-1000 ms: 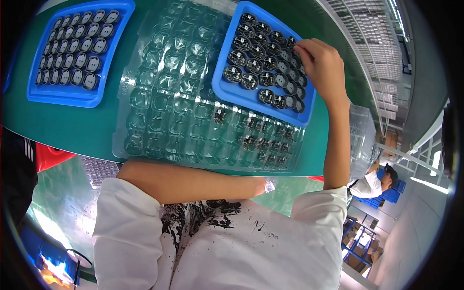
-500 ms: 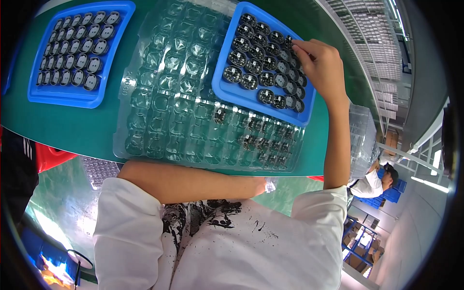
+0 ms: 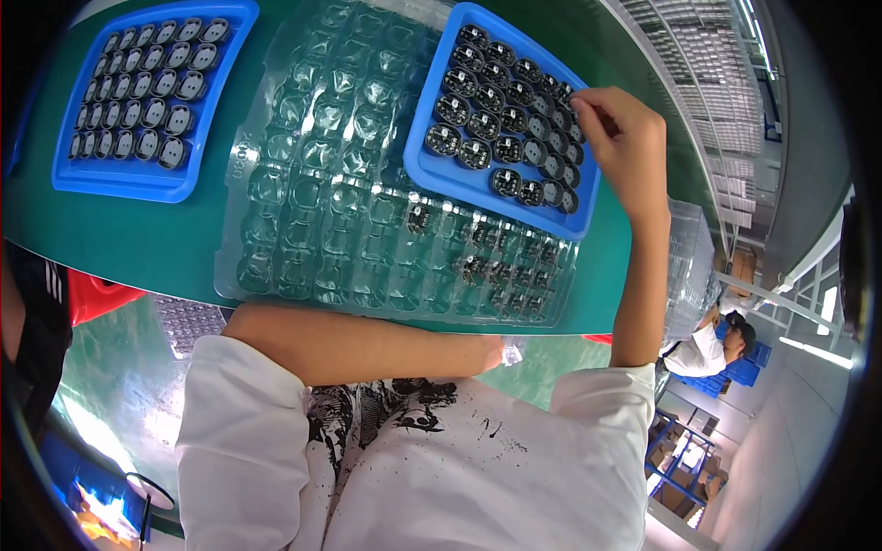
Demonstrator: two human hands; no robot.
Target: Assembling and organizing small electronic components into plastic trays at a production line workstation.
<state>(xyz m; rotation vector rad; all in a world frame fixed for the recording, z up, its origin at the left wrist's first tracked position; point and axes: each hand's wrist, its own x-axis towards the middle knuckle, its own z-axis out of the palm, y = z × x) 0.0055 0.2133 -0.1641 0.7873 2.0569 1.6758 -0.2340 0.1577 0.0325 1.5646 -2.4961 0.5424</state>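
My right hand (image 3: 629, 138) reaches over the right edge of a blue tray (image 3: 432, 174). Its thumb and forefinger are closed on a small dark circuit board (image 3: 565, 93) at one of the round housings in that tray. Several housings there show dark boards on top, such as this round housing (image 3: 473, 153); others nearer my hand show a plain grey inside, such as this grey housing (image 3: 535, 151). My left hand (image 3: 485, 354) is low, past the table's near edge, beside a bit of clear plastic (image 3: 514, 349); its fingers are hidden.
A clear blister tray (image 3: 303, 193) lies under the blue tray, with several small boards (image 3: 473, 268) in its near right pockets. At the left stands another blue tray (image 3: 175, 190) of grey round housings. Stacked clear trays (image 3: 689, 257) are at the right, and a co-worker (image 3: 703, 354) is beyond.
My right hand has moved slightly right and toward me, from one housing to its neighbour. A board now sits on the housing where the fingers were. My left arm has stayed put.
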